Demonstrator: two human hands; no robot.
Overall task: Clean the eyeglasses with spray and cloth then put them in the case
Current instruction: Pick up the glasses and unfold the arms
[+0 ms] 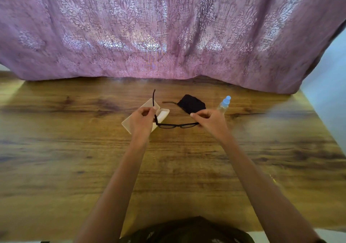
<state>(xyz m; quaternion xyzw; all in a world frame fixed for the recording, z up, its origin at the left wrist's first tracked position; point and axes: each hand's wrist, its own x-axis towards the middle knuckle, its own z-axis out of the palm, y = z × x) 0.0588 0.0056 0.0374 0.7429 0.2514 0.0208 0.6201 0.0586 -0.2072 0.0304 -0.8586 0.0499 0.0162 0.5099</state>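
Note:
Black-framed eyeglasses [176,125] are held over the wooden table [74,149] between both hands. My left hand [141,120] pinches the left temple arm, which sticks up and away. My right hand [208,120] grips the frame's right end; the right temple arm is hidden by it. Behind my left hand lies an open cream eyeglass case [148,106]. A crumpled black cloth [191,103] rests on the table just beyond my right hand. A small clear spray bottle [224,105] with a light blue cap stands to the right of the cloth.
A pink patterned curtain [168,33] hangs along the table's far edge. A pale wall [329,93] borders the right side. My dark clothing [187,231] shows at the near edge.

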